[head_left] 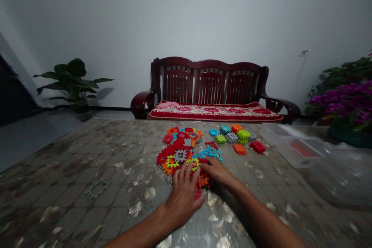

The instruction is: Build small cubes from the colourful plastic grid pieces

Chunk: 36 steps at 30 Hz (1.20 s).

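Note:
A heap of interlocking plastic puzzle pieces (177, 143) in red, orange, blue, grey and yellow-green lies mid-table. Over its near edge rests my left hand (184, 192), fingers stretched out and apart, fingertips by a yellow-green piece (193, 162). My right hand (218, 171) reaches in from the right with thumb and fingers drawn together at the same edge; what they pinch, if anything, is hidden. Just under it shows an orange piece (203, 180). A grey square piece (180, 155) sits on top of the heap, and a blue lattice piece (210, 154) lies behind my right hand.
Sorted stacks of pieces (231, 137) stand at the back right, by colour. Farther right are a clear plastic box (286, 151) with something red inside and a clear lid-like container (343, 174). A grey frame piece (98, 188) lies alone at left. Beyond the table stands a wooden bench (209, 85).

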Each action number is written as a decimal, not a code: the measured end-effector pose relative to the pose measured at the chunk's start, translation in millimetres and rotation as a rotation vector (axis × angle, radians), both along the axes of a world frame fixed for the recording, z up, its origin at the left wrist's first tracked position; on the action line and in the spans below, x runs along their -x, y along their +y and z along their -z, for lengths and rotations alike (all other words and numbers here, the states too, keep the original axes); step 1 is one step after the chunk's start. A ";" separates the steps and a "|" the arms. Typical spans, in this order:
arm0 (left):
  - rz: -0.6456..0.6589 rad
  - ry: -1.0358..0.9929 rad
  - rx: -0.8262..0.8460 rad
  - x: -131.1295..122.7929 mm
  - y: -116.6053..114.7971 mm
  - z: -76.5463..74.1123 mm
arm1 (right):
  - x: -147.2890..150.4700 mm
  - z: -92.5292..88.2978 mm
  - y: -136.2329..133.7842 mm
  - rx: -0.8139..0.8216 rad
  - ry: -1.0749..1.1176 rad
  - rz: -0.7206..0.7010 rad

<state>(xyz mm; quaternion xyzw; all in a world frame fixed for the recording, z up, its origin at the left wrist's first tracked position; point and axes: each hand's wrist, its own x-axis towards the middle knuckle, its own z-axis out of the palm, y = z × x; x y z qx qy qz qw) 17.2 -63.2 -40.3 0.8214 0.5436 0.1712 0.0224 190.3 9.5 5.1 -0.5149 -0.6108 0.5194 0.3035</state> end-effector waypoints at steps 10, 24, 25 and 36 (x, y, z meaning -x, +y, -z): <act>0.031 -0.207 -0.007 -4.8 32.8 -8.2 | 20.5 -16.5 -17.4 0.253 0.379 0.163; -0.104 -0.227 -0.055 8.7 118.5 -64.8 | 30.8 -46.7 71.8 0.001 0.376 0.123; -0.135 -0.196 -0.038 12.1 122.1 -67.1 | 30.1 -45.1 76.9 -0.018 0.333 0.103; -0.282 -0.118 0.120 75.1 120.4 -72.0 | -43.7 16.3 63.2 -0.564 -0.479 0.333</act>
